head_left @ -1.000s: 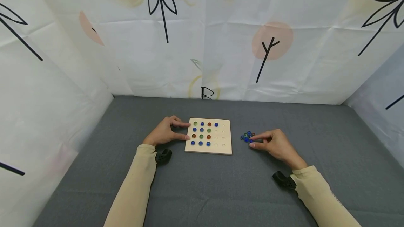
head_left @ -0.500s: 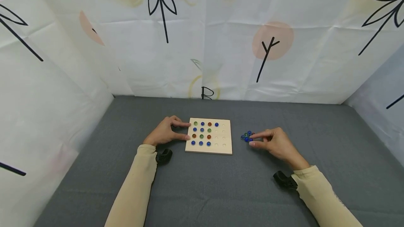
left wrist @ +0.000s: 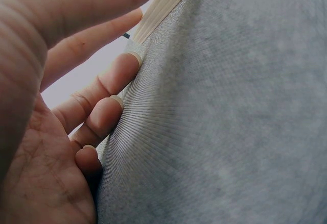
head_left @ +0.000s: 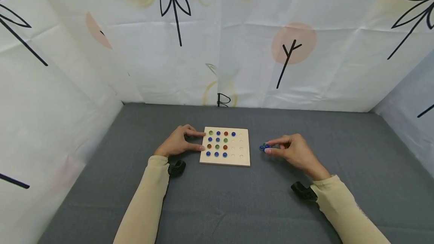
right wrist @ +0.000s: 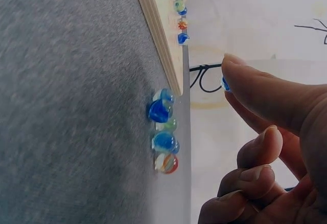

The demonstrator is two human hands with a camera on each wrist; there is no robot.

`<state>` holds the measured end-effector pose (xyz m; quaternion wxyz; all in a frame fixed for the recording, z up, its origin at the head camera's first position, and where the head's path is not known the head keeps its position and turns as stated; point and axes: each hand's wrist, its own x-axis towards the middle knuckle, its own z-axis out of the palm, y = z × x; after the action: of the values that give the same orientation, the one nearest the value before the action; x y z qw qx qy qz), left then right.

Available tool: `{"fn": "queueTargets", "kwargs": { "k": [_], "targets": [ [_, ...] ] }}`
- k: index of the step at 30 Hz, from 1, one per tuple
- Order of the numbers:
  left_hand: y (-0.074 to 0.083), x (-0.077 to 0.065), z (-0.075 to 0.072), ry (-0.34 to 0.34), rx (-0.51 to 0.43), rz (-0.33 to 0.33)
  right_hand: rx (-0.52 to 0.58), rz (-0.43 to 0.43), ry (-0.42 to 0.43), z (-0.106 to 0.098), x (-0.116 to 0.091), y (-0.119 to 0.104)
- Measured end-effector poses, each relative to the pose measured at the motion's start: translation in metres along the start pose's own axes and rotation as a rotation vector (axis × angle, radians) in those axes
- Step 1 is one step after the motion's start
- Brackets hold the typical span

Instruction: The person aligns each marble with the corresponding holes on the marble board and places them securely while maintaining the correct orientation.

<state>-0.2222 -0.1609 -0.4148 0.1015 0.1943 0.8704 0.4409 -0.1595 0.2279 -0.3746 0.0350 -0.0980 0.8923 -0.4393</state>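
A light wooden board (head_left: 237, 144) lies flat with rows of round hollows. Green, blue and orange-red marbles fill its left columns, and one blue marble (head_left: 233, 134) sits further right in the back row. My left hand (head_left: 177, 141) rests at the board's left edge, index finger and thumb stretched out against it. Right of the board, my right hand (head_left: 295, 153) pinches a blue marble (right wrist: 226, 84) between thumb and index finger, mostly hidden by the thumb. Below it, loose marbles (right wrist: 164, 141), blue, green and one with orange-red swirls, lie clustered on the cloth.
Dark grey cloth (head_left: 217, 202) covers the table. White fabric walls (head_left: 251, 70) with printed plants rise behind it and at both sides. Black wrist devices (head_left: 177, 168) sit under both forearms.
My right hand has shifted slightly left and away from me, lifting with the blue marble pinched, and now overlaps more of the loose marbles. My left hand stays at the board's edge.
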Motion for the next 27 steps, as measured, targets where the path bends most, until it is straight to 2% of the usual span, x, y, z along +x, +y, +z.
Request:
{"fn": "queueTargets", "kwargs": {
  "k": [11, 27],
  "targets": [
    [0.001, 0.0, 0.001, 0.003, 0.007, -0.012, 0.0, -0.013, -0.015, 0.013, 0.013, -0.005],
    [-0.002, 0.002, 0.001, -0.001, -0.004, -0.016, 0.056, -0.05, -0.036, 0.041, 0.035, -0.02]
  ]
}}
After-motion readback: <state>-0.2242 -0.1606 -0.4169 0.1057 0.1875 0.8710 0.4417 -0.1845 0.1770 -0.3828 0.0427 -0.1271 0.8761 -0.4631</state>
